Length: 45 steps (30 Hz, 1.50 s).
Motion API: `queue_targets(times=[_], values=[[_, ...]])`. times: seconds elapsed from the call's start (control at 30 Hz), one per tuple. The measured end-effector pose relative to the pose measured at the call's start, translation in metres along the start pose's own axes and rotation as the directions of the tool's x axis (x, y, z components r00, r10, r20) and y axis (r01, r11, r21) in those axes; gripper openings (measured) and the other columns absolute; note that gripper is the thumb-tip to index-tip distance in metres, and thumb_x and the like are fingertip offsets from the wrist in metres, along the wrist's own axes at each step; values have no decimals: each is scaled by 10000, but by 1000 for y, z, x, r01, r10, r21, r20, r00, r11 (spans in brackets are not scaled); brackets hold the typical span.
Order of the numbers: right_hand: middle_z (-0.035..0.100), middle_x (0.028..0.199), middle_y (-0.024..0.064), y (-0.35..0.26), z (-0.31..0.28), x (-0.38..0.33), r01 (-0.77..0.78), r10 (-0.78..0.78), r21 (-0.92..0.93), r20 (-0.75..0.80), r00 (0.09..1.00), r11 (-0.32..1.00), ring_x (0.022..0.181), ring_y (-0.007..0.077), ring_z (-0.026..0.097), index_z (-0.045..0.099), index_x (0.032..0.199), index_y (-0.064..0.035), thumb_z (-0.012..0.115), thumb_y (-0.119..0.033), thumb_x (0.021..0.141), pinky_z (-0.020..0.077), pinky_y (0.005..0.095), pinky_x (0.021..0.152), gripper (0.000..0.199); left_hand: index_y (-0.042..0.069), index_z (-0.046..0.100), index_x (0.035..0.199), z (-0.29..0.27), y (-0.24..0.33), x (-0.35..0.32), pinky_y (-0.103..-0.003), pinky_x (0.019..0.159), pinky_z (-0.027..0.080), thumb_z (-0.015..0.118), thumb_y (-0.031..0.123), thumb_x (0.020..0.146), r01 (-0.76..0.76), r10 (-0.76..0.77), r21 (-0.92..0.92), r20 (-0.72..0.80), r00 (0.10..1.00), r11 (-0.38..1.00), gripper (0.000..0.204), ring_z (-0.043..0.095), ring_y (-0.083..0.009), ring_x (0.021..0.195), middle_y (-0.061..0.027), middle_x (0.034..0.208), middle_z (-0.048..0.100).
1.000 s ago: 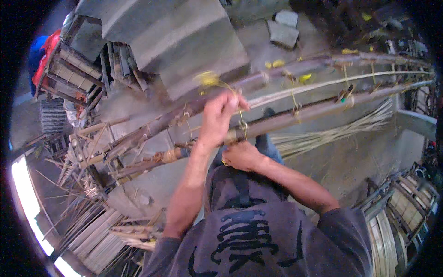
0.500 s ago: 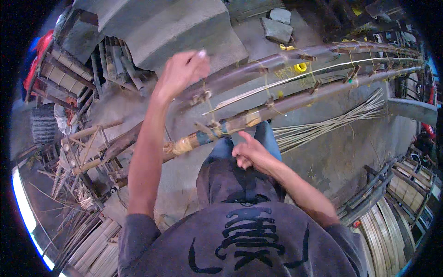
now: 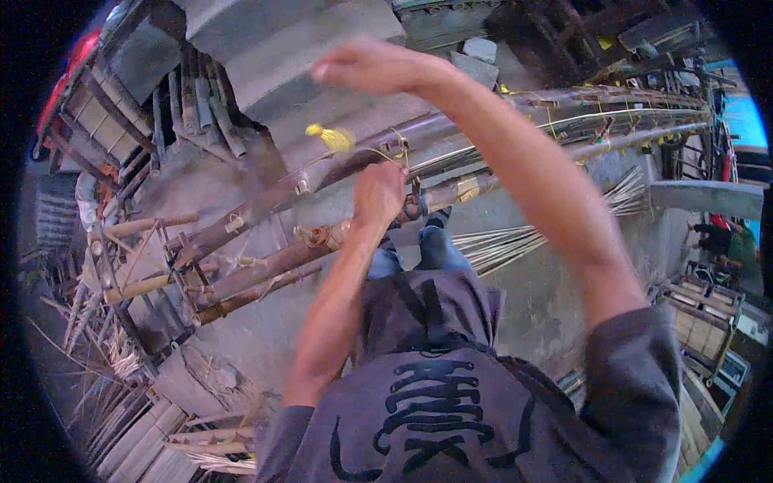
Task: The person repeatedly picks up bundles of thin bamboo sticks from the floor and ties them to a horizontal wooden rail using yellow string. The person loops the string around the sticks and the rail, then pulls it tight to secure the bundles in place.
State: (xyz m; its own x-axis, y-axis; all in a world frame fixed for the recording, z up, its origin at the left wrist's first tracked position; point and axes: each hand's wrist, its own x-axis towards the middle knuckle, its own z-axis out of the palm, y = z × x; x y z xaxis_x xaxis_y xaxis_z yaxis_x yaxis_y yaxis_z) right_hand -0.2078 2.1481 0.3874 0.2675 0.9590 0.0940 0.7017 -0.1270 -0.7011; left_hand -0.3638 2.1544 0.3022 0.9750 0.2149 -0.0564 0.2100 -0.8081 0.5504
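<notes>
A long frame of brown bamboo poles (image 3: 266, 266) lies across in front of me, lashed with yellow string at its joints. My left hand (image 3: 378, 191) is closed at one joint (image 3: 412, 205), and a thin yellow string runs from it to a frayed yellow tuft (image 3: 334, 138) hanging in the air. My right hand (image 3: 366, 68) is raised high above the frame on an outstretched arm. Its fingers are drawn together, and I see nothing in them. My legs in blue jeans (image 3: 419, 249) stand behind the poles.
A bundle of thin bamboo strips (image 3: 515, 237) lies on the concrete floor to the right. Concrete steps (image 3: 298, 48) rise at the top. Stacked bamboo frames (image 3: 97, 121) stand at left, split strips (image 3: 137, 427) lie lower left. A person (image 3: 729, 237) is at the far right.
My left arm, raised high half a second ago, has come down to the joint. My right hand has left the pole and swung up above the frame.
</notes>
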Motion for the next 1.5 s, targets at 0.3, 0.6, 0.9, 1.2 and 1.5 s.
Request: queue_targets(times=[0.3,0.6,0.9,1.2,1.5], values=[[597,723,168,10,42,-60,-107,250,519,-214,944,848,677,289,601,596,859,-33,439,-283,895,474,413,610,297,29,673,843,-14,8,-5,-455,681,481,579,130,828,126,-127,-28,-49,991,992,139,622,-376,758,-210,782,631],[678,780,145,-26,140,-184,-151,167,-84,240,956,985,751,280,678,695,791,-43,560,-166,745,538,417,614,189,48,560,792,-65,39,50,-295,644,431,472,424,938,-31,-68,-722,-107,992,691,412,531,-121,671,-36,706,591],[565,1091,150,-35,99,-251,-222,265,227,-178,948,948,1061,282,534,561,1014,-46,605,-150,741,458,396,864,295,59,512,679,20,-90,192,-335,464,317,468,322,895,569,-298,-421,553,778,706,343,409,-148,477,-24,581,453],[599,1030,133,-16,107,-620,-627,710,764,-527,-468,154,917,263,603,572,1076,-10,633,-101,759,478,349,815,335,-15,576,1144,-7,39,218,-351,955,379,504,338,916,-42,3,97,370,929,994,426,529,-280,1085,-183,1141,580],[658,797,115,300,254,-802,-268,718,929,-4,-696,-255,736,209,633,641,898,-27,625,-186,793,493,323,708,191,17,575,1036,229,395,240,-377,971,373,467,139,916,-645,654,135,-38,755,752,202,491,-280,1125,-147,1174,544]])
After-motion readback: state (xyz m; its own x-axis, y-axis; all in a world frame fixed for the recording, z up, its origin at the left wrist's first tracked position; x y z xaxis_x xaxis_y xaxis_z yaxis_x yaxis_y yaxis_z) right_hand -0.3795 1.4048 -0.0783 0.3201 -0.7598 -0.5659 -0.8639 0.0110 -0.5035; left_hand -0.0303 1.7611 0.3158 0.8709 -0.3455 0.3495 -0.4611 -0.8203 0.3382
